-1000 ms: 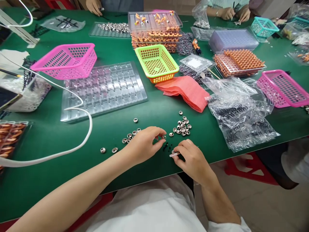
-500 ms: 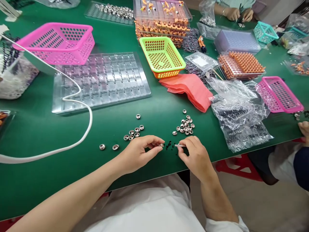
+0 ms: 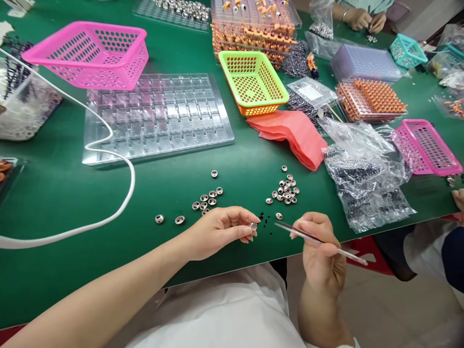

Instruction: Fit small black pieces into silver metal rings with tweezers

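Observation:
My left hand [image 3: 226, 229] pinches a small silver ring-like metal piece [image 3: 253, 225] between thumb and fingertips. In my right hand [image 3: 321, 246] is a slim stick-like tool [image 3: 350, 256], slanting with its thin end toward the left hand; blur hides its exact kind. Tiny black bits [image 3: 266, 221] lie on the green table between the hands. A single metal piece [image 3: 279, 216] rests just beyond the tool's tip. Behind it is a cluster of similar pieces [image 3: 287, 195]. Several more pieces [image 3: 203, 206] lie beyond my left hand, with two [image 3: 180, 220] farther left.
A clear compartment tray [image 3: 159, 116] lies under a pink basket [image 3: 87, 55], with a white cable [image 3: 130, 183] in front. A green basket [image 3: 253, 79], red cloth [image 3: 297, 137] and plastic bags [image 3: 369, 183] stand beyond and to the right. Another person's hands [image 3: 366, 20] work at the far side.
My right hand has moved right and turned upward, lifting the tool away from the black bits. A metal piece now shows near the tool tip. My left hand still pinches its piece.

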{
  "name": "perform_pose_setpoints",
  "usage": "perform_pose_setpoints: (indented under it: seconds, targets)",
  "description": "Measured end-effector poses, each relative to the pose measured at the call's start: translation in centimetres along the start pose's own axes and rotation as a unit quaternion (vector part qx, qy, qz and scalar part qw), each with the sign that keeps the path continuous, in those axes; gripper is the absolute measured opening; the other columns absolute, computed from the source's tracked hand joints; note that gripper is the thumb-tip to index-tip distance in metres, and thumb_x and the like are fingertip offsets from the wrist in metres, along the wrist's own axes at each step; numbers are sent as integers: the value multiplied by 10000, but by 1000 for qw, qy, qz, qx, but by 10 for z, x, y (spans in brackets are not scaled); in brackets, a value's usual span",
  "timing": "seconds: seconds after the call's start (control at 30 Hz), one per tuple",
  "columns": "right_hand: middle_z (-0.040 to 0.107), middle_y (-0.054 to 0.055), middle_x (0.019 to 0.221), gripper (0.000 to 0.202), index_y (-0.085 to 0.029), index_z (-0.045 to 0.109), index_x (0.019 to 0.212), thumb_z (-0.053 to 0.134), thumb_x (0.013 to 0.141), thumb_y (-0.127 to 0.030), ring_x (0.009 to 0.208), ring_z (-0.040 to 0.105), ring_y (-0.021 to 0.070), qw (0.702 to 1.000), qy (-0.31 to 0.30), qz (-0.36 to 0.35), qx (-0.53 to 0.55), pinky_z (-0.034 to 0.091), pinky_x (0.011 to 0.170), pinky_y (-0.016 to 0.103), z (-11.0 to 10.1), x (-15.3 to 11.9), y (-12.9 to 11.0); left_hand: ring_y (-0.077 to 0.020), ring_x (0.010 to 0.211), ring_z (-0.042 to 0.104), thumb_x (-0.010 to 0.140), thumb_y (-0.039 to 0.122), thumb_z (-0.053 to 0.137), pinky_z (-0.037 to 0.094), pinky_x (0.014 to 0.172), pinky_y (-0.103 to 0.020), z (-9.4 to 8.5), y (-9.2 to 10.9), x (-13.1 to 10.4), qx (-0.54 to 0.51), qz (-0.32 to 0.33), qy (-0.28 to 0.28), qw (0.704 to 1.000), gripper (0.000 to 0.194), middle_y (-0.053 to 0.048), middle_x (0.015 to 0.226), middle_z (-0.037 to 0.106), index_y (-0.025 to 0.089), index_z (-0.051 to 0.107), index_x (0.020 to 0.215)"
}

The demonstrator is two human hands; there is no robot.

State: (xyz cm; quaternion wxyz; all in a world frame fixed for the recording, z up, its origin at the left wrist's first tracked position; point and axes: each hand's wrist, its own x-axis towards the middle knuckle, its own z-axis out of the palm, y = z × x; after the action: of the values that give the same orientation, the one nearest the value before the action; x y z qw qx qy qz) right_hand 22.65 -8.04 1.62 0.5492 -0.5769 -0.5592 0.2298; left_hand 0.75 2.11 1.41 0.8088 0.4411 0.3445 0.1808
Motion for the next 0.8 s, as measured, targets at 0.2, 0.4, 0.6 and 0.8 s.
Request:
perform_pose_setpoints:
  seconds: [0.2, 0.4, 0.6, 0.8]
  targets:
    - [683, 64, 884, 351, -317, 686, 1117, 361, 1081, -444, 883, 639, 249, 998, -16, 3, 56, 621, 683, 450, 3, -9, 17, -181, 791, 734, 812, 442, 820, 621, 814, -353, 1, 2, 1, 15, -7, 7, 1000, 377, -68, 890, 778, 158, 710, 1033]
    - [697, 59, 964, 135, -285, 695, 1064, 570, 1015, -271, 909, 702, 227, 997, -39, 33, 55, 643, 739, 415, 6, -16, 15, -166, 778, 713, 808, 408, 811, 617, 792, -330, 3, 1, 3, 28, -6, 18, 999, 352, -52, 871, 750, 155, 688, 1020]
    - [692, 41, 1002, 179, -265, 703, 1081, 658, 944, -159, 778, 744, 183, 995, 3, 82, 60, 686, 694, 371, -7, -10, 15, -182, 827, 707, 910, 382, 666, 628, 752, -305, 3, -3, 1, 142, 30, 40, 989, 269, -63, 915, 737, 165, 711, 1064]
    - [749, 60, 1101, 198, -284, 759, 1063, 696, 924, -158, 971, 759, 231, 993, -46, 100, 35, 698, 780, 399, -17, -12, 28, -184, 787, 746, 964, 347, 573, 620, 733, -282, -1, -8, 1, 268, 79, 78, 957, 280, -70, 954, 786, 172, 722, 1125]
